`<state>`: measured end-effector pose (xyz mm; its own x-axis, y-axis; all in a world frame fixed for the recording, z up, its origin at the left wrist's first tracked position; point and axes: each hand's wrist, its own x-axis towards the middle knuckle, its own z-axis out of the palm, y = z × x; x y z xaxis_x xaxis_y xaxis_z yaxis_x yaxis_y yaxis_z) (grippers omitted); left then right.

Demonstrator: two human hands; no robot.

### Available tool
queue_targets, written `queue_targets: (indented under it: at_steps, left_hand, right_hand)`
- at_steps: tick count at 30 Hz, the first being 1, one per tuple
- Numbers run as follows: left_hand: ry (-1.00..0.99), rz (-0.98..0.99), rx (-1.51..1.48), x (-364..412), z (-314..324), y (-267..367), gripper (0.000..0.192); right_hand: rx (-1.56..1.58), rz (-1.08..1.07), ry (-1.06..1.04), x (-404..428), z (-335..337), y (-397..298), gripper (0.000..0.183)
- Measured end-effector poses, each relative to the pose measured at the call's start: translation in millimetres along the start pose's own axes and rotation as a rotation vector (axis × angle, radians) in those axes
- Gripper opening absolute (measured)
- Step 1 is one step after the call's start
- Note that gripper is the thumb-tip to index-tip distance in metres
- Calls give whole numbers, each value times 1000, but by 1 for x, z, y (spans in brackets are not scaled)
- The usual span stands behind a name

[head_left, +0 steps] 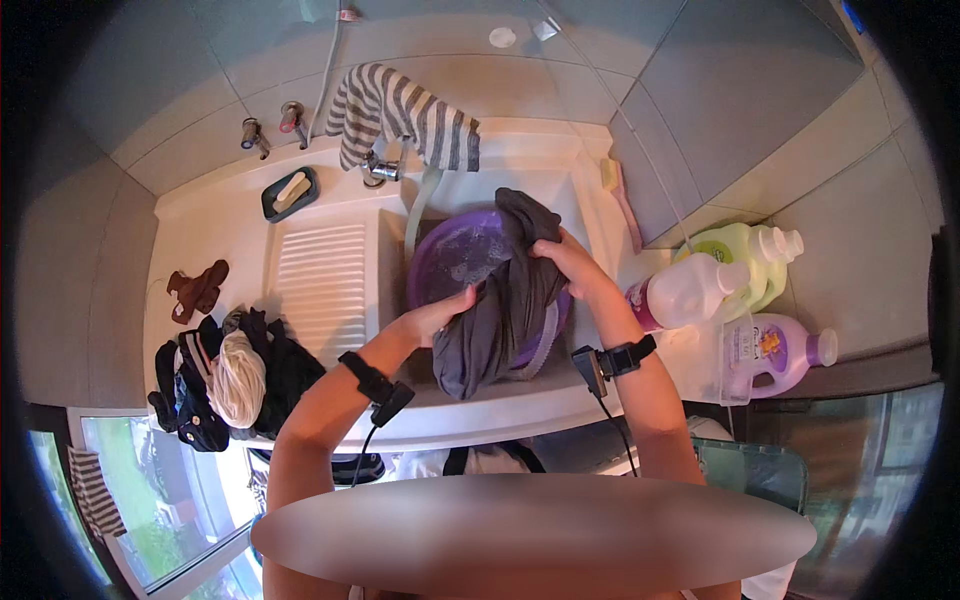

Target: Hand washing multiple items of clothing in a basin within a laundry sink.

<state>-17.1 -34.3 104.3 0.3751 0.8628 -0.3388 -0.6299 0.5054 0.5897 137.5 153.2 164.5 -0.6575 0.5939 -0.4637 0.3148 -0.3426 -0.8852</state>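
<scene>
A dark grey cloth garment (pixel 499 315) hangs bunched between my two hands over a purple plastic basin (pixel 421 262). My left hand (pixel 442 315) grips its left side near the middle, the fingers partly hidden behind the cloth. At the garment's upper right, my right hand (pixel 568 262) holds it with the thumb on top. Foamy water (pixel 469 251) shows in the basin, which stands in the white laundry sink (pixel 555 187). The cloth covers much of the basin's right part. Each wrist wears a black strap with a small device and a cable.
Left of the sink lie a ribbed washboard (pixel 321 281), a soap dish (pixel 291 193) and a pile of clothes (pixel 240 379). A striped cloth (pixel 409 112) drapes over the faucet (pixel 381 169). At right are a brush (pixel 624 202) and several detergent bottles (pixel 694 289).
</scene>
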Motion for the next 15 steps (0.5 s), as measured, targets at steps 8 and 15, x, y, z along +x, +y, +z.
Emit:
queue_targets:
  at_steps: [8, 15]
  left_hand:
    - [246, -33, 311, 45, 55, 19, 61]
    - [126, 102, -62, 24, 50, 23, 45]
  right_hand:
    - [-542, -402, 253, -8, 10, 16, 90]
    - [200, -320, -21, -9, -37, 34, 91]
